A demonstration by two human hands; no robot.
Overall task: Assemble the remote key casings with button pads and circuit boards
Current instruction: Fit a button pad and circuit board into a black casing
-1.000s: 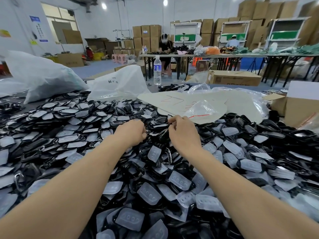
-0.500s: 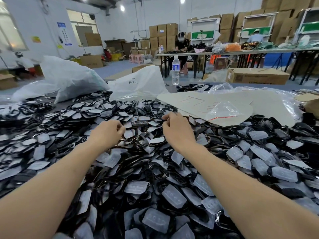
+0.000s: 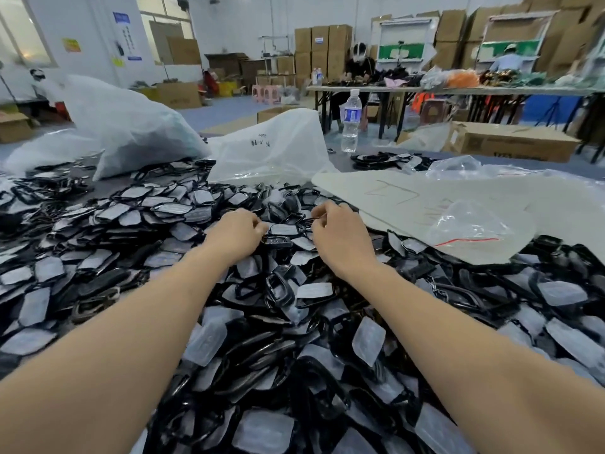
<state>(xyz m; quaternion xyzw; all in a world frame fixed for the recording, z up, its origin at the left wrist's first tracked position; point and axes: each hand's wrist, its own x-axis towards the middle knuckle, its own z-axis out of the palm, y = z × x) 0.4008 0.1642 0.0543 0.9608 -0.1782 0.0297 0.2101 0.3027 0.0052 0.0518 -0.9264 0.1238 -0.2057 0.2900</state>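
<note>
The left hand (image 3: pixel 235 235) has come in toward the right hand (image 3: pixel 342 240) since half a second ago, so the gap between them is narrow now, and the view has swung a little left.

The left fingers are curled, and thumb and fingertips seem to pinch the left end of a black casing (image 3: pixel 279 241) that lies on top of the pile (image 3: pixel 294 339) between the hands. A cloudy button pad (image 3: pixel 284 229) lies just behind it, touching it. The right fingers are curled with their tips close together over the pile; I cannot tell whether they hold anything. No circuit board can be made out.

The risk here is in the picking. The casings are tangled and overlapping, so lifting one may drag its neighbours up or send parts sliding down the heap. The pads are thin and lie stacked, so two could come away together. A pad seated the wrong way round would not line up with the button holes.

A cardboard sheet (image 3: pixel 409 198) rests on the pile just beside the right hand, with a small clear bag (image 3: pixel 465 224) on it; it covers parts on that side. Two white sacks (image 3: pixel 131 126) sit behind the pile, a water bottle (image 3: pixel 350 121) further back, then a box (image 3: pixel 507 142) and a long table (image 3: pixel 458 90).
</note>
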